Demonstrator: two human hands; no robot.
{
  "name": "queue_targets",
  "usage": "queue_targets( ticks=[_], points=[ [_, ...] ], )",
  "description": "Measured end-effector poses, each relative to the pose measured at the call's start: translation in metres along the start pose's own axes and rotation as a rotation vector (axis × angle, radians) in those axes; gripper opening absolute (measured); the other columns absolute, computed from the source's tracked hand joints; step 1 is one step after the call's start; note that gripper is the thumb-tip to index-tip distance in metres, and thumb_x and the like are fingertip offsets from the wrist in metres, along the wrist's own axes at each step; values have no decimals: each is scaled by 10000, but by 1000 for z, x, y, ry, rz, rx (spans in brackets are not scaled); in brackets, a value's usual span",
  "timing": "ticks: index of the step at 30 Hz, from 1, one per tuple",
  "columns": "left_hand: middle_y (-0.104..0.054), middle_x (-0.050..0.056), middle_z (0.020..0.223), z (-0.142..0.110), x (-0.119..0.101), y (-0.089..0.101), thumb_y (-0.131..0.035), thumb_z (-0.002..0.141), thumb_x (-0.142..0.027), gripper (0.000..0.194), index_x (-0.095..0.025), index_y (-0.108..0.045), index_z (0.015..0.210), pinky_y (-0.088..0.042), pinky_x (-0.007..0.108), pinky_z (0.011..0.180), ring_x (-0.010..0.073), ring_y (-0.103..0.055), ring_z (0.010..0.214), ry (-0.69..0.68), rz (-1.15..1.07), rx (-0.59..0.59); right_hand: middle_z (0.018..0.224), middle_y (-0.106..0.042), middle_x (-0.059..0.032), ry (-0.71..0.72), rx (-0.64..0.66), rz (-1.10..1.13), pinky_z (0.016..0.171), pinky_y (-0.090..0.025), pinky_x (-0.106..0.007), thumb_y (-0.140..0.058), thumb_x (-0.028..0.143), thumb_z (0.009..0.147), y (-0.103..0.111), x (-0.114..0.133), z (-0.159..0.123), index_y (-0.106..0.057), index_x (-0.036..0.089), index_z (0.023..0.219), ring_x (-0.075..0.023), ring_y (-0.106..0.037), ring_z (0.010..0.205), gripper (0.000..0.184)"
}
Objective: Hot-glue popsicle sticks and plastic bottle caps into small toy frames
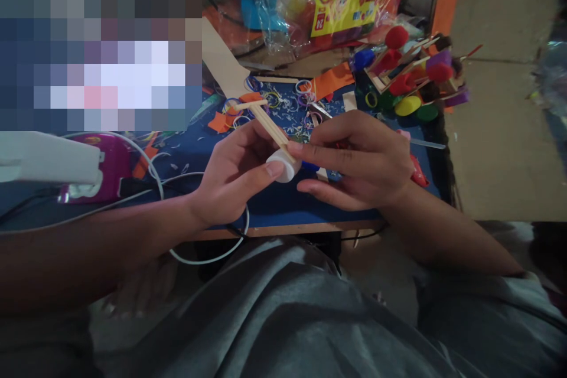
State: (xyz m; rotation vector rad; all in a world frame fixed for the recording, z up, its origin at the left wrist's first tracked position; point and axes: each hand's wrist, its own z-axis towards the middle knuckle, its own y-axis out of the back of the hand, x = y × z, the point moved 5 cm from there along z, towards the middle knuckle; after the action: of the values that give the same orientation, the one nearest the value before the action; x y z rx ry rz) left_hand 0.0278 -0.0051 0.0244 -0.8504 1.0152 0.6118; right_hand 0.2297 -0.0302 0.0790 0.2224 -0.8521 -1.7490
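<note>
My left hand [234, 174] is closed round a white bottle cap [283, 165], thumb pressed on its rim. A T-shaped piece of wooden sticks [261, 117] rises from the cap toward the upper left. My right hand [358, 159] pinches the lower end of the stick where it meets the cap, index finger stretched along it. Both hands hover over a blue mat [274, 201] near its front edge.
Rubber bands [274, 99], orange paper scraps [219, 123] and shavings litter the mat. A pile of stick pieces with coloured caps [410, 80] lies at the right. A purple device [113, 159] with cables sits left, plastic bags [336, 6] behind, cardboard [500, 130] on the right.
</note>
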Motion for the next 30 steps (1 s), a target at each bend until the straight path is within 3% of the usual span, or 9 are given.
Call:
queue_targets(
  ticks=[4,10,14,16,19,26,30],
  points=[
    [-805,71,1073,-2,-1,-1,-987,969,-428,292,-276,-876,1193,-672,368,853,227,-748,940,52,-46,-23,1194,-838,-107,-139,129,-15,853,-776,-429,-880,583,1069,-7,-6,-3,-844,345,1497,-270,-816,982,491],
    [-841,73,1120,0,-4,-6,-948,1040,-452,238,-285,-865,1188,-689,364,908,219,-784,990,35,-37,-4,1097,-808,-52,62,-102,-52,781,-743,-325,-875,475,1106,-3,0,1,-836,258,1445,-192,-790,915,405],
    [-851,83,1151,1,-2,-5,-973,1016,-500,324,-272,-839,1204,-726,372,886,234,-809,993,65,-21,-5,1034,-783,-31,52,-118,-135,733,-733,-334,-813,472,1147,-5,-2,2,-859,320,1399,-184,-762,845,298],
    [-854,85,1158,0,-1,-4,-966,1025,-498,325,-269,-841,1218,-736,368,877,234,-814,991,78,-23,-10,1039,-781,-27,72,-116,-128,718,-721,-310,-836,431,1138,-4,-1,2,-866,289,1375,-166,-754,841,278],
    [-841,72,1121,-1,1,-2,-944,1048,-504,296,-274,-864,1216,-737,345,849,219,-807,961,89,-50,-1,1062,-784,-32,91,-109,-66,716,-709,-285,-901,402,1095,-3,0,2,-873,242,1364,-154,-750,852,314],
    [-807,42,1054,0,4,-4,-982,1009,-532,312,-269,-889,1149,-700,265,825,173,-761,904,139,-132,-23,1157,-826,-33,43,-55,-47,811,-748,-335,-875,413,1110,-6,-3,-3,-840,367,1495,-190,-804,924,389],
    [-800,38,1040,1,3,-7,-995,1000,-519,298,-270,-900,1133,-681,253,818,165,-748,898,161,-150,-24,1111,-846,-31,110,-132,-35,762,-739,-287,-893,360,1100,-3,0,0,-876,268,1375,-157,-801,865,291]
  ],
)
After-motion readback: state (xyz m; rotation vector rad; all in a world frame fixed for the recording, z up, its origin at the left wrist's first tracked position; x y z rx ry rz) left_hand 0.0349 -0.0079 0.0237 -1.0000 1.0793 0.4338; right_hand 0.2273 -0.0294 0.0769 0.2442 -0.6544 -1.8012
